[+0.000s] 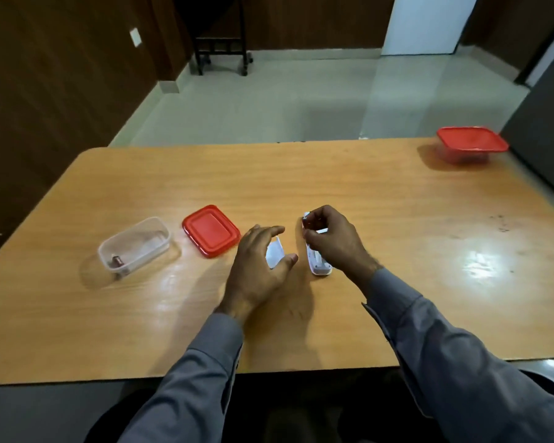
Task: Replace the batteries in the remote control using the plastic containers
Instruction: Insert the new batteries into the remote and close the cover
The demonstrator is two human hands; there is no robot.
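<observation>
- On the wooden table (pixel 397 219), an open clear container (pixel 135 247) is sitting at the left with one dark battery (pixel 117 260) lying in its near end; its red lid (pixel 211 231) is lying flat just beside it on the right.
- Far off at the right rear corner, a second container (pixel 470 145) is standing closed under a red lid, well apart from everything else.
- Nothing is lying between the hands and the white remote control (pixel 317 262), which is resting lengthwise on the table at the centre.
- A white piece, apparently the battery cover (pixel 275 255), is lying just left of it, partly hidden by the left hand (pixel 256 273), whose fingers are spreading apart above it (not gripping).
- Over the remote's far end, the right hand (pixel 333 241) is pinching a small dark battery (pixel 309 222) between its fingertips.
- Grey sleeves (pixel 445 356) are covering both forearms.
</observation>
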